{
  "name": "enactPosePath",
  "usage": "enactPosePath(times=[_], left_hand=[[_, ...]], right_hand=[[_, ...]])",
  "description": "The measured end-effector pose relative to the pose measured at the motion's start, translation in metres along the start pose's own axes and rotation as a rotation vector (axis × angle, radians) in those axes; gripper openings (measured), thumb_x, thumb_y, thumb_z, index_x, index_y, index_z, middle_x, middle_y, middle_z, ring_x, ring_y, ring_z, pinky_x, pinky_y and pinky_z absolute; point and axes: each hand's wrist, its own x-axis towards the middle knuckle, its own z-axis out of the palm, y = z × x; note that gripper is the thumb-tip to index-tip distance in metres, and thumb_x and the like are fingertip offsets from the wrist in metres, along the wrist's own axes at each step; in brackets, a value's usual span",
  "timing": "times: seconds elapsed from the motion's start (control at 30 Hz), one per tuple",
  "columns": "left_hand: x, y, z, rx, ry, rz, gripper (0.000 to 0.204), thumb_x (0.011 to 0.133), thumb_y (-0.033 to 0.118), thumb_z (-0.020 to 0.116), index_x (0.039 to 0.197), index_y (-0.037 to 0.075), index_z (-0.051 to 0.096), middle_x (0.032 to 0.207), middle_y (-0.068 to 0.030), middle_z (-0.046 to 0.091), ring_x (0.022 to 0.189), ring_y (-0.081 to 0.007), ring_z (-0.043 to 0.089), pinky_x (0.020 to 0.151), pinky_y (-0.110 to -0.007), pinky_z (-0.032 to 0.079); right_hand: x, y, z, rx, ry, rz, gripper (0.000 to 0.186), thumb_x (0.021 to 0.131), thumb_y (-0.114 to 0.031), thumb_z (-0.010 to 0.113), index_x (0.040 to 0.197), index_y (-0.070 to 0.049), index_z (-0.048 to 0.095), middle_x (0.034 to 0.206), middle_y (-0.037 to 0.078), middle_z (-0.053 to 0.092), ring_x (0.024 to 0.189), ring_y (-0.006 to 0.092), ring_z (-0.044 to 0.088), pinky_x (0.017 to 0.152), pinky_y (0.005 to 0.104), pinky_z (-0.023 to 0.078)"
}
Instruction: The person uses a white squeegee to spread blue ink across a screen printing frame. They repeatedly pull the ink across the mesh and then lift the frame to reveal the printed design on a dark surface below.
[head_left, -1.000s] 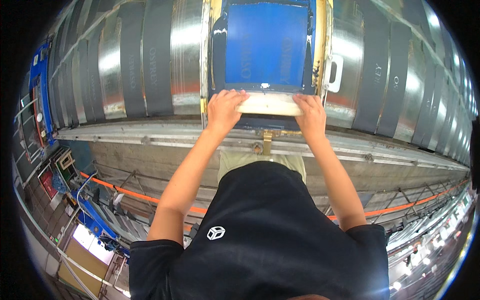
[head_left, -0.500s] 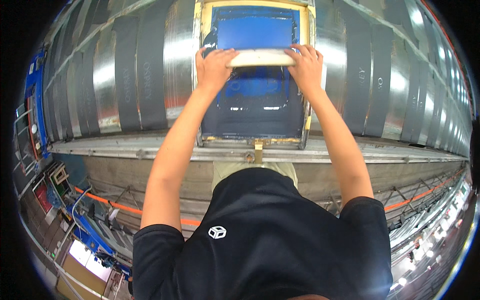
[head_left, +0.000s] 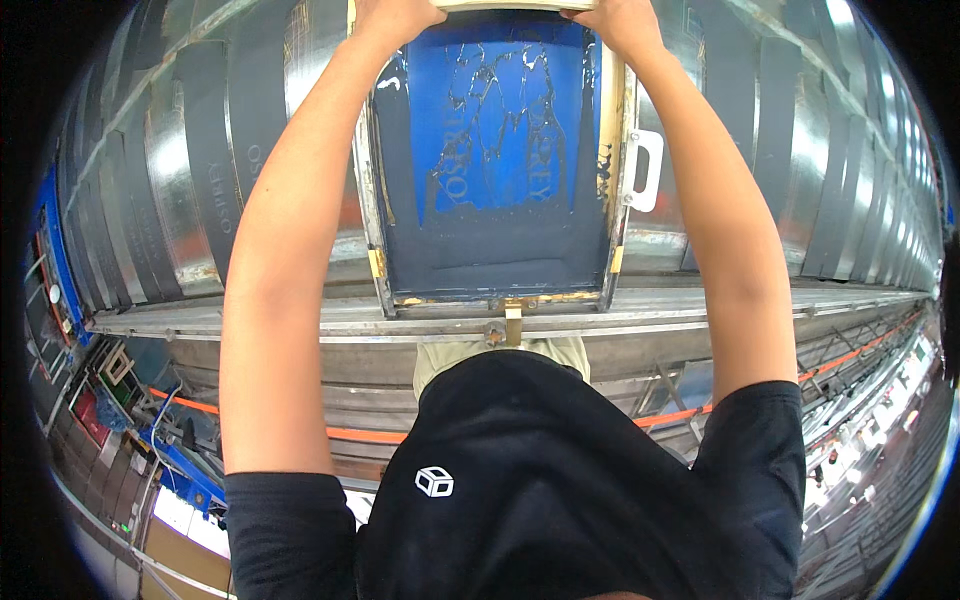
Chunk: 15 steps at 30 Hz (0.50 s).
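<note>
My left hand (head_left: 402, 18) and my right hand (head_left: 622, 22) grip the two ends of a pale squeegee (head_left: 510, 5) at the far end of a screen-printing frame (head_left: 371, 215). The picture's upper edge cuts off most of the squeegee and my fingertips. Between my forearms lies the frame's blue mesh (head_left: 500, 130), with dark wet ink streaked in branching lines across it. Faint lettering shows through the mesh. Dark ink covers the near part of the screen. A white handle (head_left: 645, 170) stands out from the frame's right side.
Dark fabric strips (head_left: 207, 140) lie in rows on a shiny metal table (head_left: 310, 60) to both sides. A metal rail (head_left: 680, 318) runs along the near edge, with a bracket (head_left: 513, 325) at the frame. Orange bars (head_left: 365, 436) run lower down, and blue equipment stands at far left.
Both hands have pushed the squeegee away from me, from mid-screen to the far end. More of the streaked blue mesh now shows. My arms are stretched further out.
</note>
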Motion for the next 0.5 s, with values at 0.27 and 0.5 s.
enactPosePath(times=[0.27,0.5], left_hand=[[-0.119,0.03,0.007,-0.035,-0.084,0.001,0.027,0.084,0.021,0.071,0.108,0.028,0.081,0.105,-0.0032,0.077,0.1,-0.0251,0.07,0.088,-0.047,0.038],[-0.335,0.069,0.035,0.001,0.016,0.109,0.048,0.069,0.006,0.076,0.114,0.024,0.076,0.098,0.0039,0.073,0.093,-0.0183,0.066,0.084,-0.045,0.039]], right_hand=[[-0.125,-0.037,-0.008,0.104,0.01,-0.101,0.033,0.07,-0.007,0.08,0.102,-0.013,0.079,0.097,0.011,0.073,0.098,0.0316,0.068,0.092,0.0445,0.052],[-0.329,-0.091,-0.021,0.277,0.035,-0.137,0.044,0.062,0.005,0.073,0.105,-0.006,0.072,0.101,0.009,0.066,0.106,0.0287,0.061,0.098,0.0427,0.045]])
